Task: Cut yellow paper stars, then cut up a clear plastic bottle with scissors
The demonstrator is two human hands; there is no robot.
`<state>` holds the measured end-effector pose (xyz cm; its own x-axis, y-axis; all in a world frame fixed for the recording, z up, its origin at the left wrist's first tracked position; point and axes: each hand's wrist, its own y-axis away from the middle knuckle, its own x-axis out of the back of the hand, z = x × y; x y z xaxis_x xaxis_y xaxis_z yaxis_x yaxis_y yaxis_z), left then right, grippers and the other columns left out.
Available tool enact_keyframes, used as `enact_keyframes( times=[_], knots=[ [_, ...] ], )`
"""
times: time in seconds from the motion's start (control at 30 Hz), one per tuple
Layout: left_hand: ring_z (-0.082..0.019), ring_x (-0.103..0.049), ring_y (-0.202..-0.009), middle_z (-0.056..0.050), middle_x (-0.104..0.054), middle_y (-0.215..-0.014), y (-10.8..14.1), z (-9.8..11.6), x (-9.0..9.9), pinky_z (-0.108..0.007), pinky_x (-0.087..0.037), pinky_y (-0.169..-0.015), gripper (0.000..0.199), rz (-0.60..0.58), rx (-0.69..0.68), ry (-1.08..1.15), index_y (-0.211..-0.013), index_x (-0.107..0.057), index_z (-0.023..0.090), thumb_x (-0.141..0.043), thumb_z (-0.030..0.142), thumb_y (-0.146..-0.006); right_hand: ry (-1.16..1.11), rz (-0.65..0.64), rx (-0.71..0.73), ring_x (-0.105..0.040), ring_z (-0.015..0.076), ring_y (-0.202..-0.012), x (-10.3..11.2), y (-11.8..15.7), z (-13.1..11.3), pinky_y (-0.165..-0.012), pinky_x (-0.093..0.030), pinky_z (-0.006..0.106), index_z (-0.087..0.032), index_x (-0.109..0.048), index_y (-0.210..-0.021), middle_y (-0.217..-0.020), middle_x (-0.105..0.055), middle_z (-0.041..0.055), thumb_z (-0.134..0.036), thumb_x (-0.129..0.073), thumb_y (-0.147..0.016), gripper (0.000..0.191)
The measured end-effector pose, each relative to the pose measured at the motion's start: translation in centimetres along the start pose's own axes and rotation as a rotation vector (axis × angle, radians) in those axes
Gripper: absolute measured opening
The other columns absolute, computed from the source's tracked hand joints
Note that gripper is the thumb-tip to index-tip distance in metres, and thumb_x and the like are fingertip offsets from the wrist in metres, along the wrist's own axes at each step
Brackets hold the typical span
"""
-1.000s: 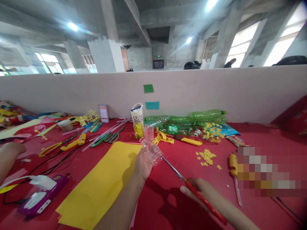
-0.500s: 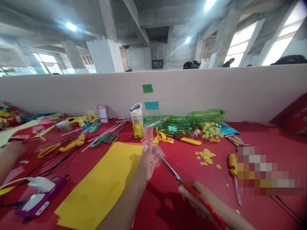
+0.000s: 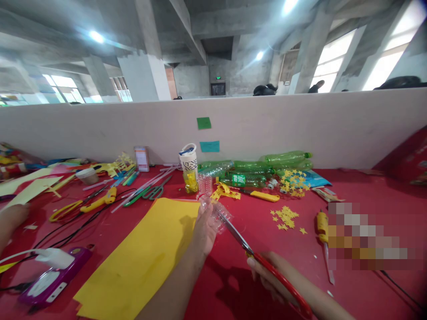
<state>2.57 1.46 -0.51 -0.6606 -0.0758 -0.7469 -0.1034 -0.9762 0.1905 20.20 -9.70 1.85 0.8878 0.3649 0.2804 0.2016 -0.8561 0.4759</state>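
Clear bottle point(image 3: 220, 223), gripped by left hand point(image 3: 204, 229); scissors point(image 3: 266, 265), held by right hand point(image 3: 278, 263) toward table's point(image 3: 255, 220) near edge; fingers point(image 3: 203, 213) may be nicked if bottle twists.

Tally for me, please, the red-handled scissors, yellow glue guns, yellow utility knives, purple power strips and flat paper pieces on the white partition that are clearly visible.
Red-handled metal scissors, in the right hand: 1
Yellow plastic glue guns: 2
Yellow plastic utility knife: 1
Purple power strip: 1
Green paper piece and blue paper piece: 2
Total: 7
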Motion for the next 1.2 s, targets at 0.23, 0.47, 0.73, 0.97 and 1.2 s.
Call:
enact_keyframes(
  times=[0.23,0.47,0.73,0.97,1.2],
  knots=[
    [-0.016,-0.065,-0.097,0.001,-0.068,-0.097,-0.1,-0.2,0.1,-0.030,-0.052,-0.084,0.041,-0.001,-0.009,-0.002,-0.113,-0.055,0.029,-0.072,0.027,-0.075,-0.018,-0.003,0.000,-0.036,0.0048,-0.035,-0.1,0.0,0.1,-0.036,-0.031,0.015,-0.018,-0.051,-0.073,-0.047,-0.040,-0.0084,-0.074,-0.045,-0.078,0.057],
    [-0.016,-0.065,-0.095,0.001,-0.067,-0.094,0.2,0.0,-0.2,-0.029,-0.051,-0.084,0.040,-0.009,-0.010,0.031,-0.111,-0.055,0.028,-0.072,0.024,-0.075,-0.014,-0.002,-0.010,-0.037,0.0047,-0.034,-0.1,0.0,-0.2,-0.035,-0.031,0.015,-0.018,-0.050,-0.072,-0.046,-0.039,-0.0086,-0.073,-0.046,-0.078,0.056],
    [-0.014,-0.065,-0.091,0.000,-0.067,-0.097,0.0,0.0,-0.1,-0.026,-0.050,-0.083,0.044,-0.020,-0.042,0.053,-0.113,-0.053,0.028,-0.073,0.023,-0.074,-0.001,0.032,-0.053,-0.032,0.0052,-0.029,-0.7,-0.4,0.1,-0.028,-0.026,0.016,-0.021,-0.044,-0.063,-0.040,-0.035,-0.0092,-0.076,-0.045,-0.076,0.057],
    [-0.013,-0.065,-0.079,0.000,-0.067,-0.085,-0.2,0.4,-0.1,-0.027,-0.051,-0.079,0.031,-0.046,-0.041,0.109,-0.103,-0.058,0.022,-0.068,0.037,-0.078,0.153,0.094,-0.067,-0.039,0.0061,-0.030,-0.9,-0.3,-0.5,-0.031,-0.028,0.016,-0.020,-0.045,-0.059,-0.041,-0.039,-0.0068,-0.064,-0.049,-0.083,0.050],
    [-0.012,-0.064,-0.075,0.000,-0.066,-0.080,0.0,0.9,-0.6,-0.024,-0.050,-0.075,0.026,-0.012,-0.030,0.085,-0.100,-0.059,0.020,-0.066,0.035,-0.080,0.063,0.070,-0.030,-0.038,0.0060,-0.032,-1.2,-0.1,-0.2,-0.032,-0.028,0.016,-0.020,-0.044,-0.061,-0.043,-0.038,-0.0071,-0.073,-0.048,-0.077,0.055]
  ],
)
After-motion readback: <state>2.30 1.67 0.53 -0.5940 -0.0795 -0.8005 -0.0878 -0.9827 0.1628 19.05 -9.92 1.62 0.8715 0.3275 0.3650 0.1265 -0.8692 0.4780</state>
